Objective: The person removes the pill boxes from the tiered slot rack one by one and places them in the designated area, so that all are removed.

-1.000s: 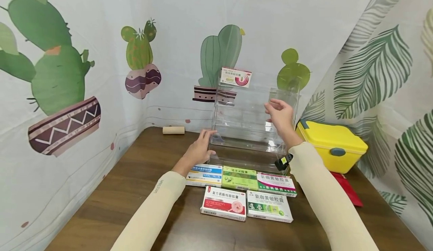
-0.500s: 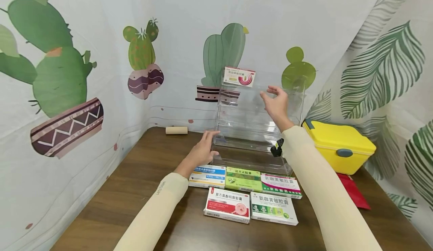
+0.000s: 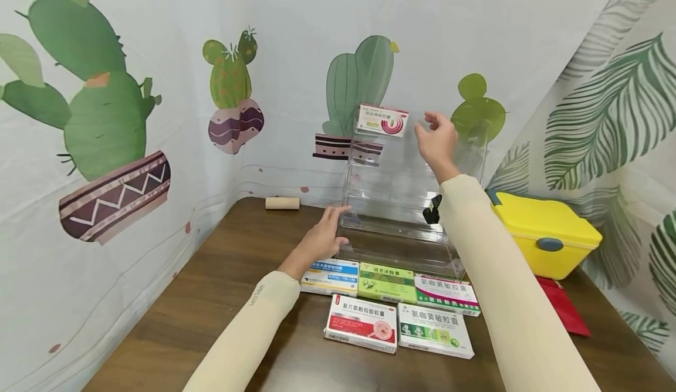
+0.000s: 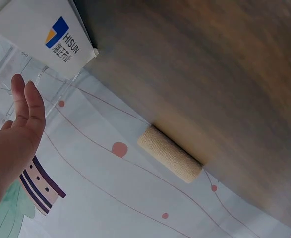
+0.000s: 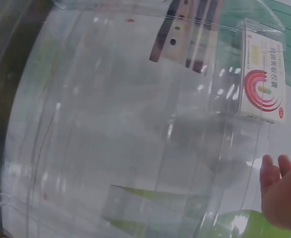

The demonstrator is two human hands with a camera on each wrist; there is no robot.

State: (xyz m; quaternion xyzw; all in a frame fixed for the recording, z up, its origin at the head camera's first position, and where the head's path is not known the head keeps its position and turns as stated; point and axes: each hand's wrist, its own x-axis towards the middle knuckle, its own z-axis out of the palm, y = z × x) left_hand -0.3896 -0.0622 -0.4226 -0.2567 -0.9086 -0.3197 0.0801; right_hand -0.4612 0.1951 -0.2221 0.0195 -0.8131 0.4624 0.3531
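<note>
A clear tiered display stand (image 3: 393, 251) rises at the back of the table. High on its left side sits a white medicine box with red rings (image 3: 383, 120). My right hand (image 3: 437, 139) is raised just right of that box, fingers loosely bent and holding nothing; the right wrist view shows its fingertips below the box (image 5: 263, 79). At the stand's lower left edge is my left hand (image 3: 320, 236), fingers extended, thumb apart. Before the stand lie a blue-white box (image 3: 330, 277), a green box (image 3: 387, 282), a magenta-white box (image 3: 446, 293), a red-white box (image 3: 361, 323) and a green-white box (image 3: 435, 330).
To the right of the stand is a yellow lidded case (image 3: 546, 227), with a red flat item (image 3: 565, 310) in front of it. A tan roll (image 3: 282, 203) lies along the table's back edge, against the patterned curtain (image 3: 296, 40).
My right hand has risen along the stand from its middle tiers to the level of the top box. My left hand stays at the stand's left edge. The head view has shifted slightly.
</note>
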